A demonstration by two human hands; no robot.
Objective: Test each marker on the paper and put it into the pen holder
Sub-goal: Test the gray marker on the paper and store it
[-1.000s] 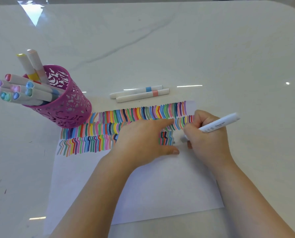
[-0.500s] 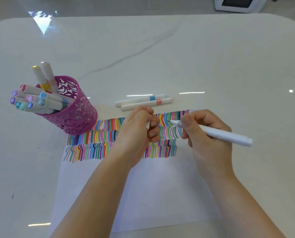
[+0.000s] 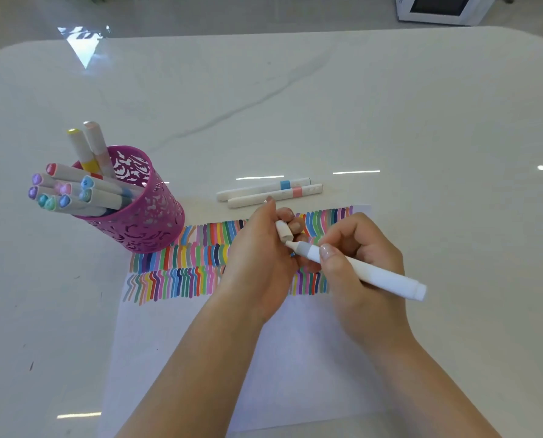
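The right hand [image 3: 363, 267] grips a white-barrelled marker [image 3: 358, 268] between thumb and fingers, its pale uncapped tip pointing left and up towards the left hand [image 3: 260, 257], its blunt rear end sticking out to the right past the knuckles. The left hand is curled around a small whitish marker cap [image 3: 284, 230], pinched between thumb and fingertips, with the open mouth of the cap just beside the marker's tip; whether tip and cap touch cannot be told. Both hands hover above a white sheet of paper [image 3: 295, 358] lying on a glossy white marble-patterned table [image 3: 327, 99], over the rows of short multicoloured test strokes [image 3: 181, 260] that fill the sheet's far part. At the paper's far-left corner stands a magenta perforated metal pen holder [image 3: 143, 213], its base overlapping the sheet's edge, filled with white markers whose coloured ends lean out to the left and upward. Beyond the paper lie two capped white markers side by side, one with a blue band [image 3: 263, 188], the other with a pink band [image 3: 274, 196], near the left hand's fingertips.
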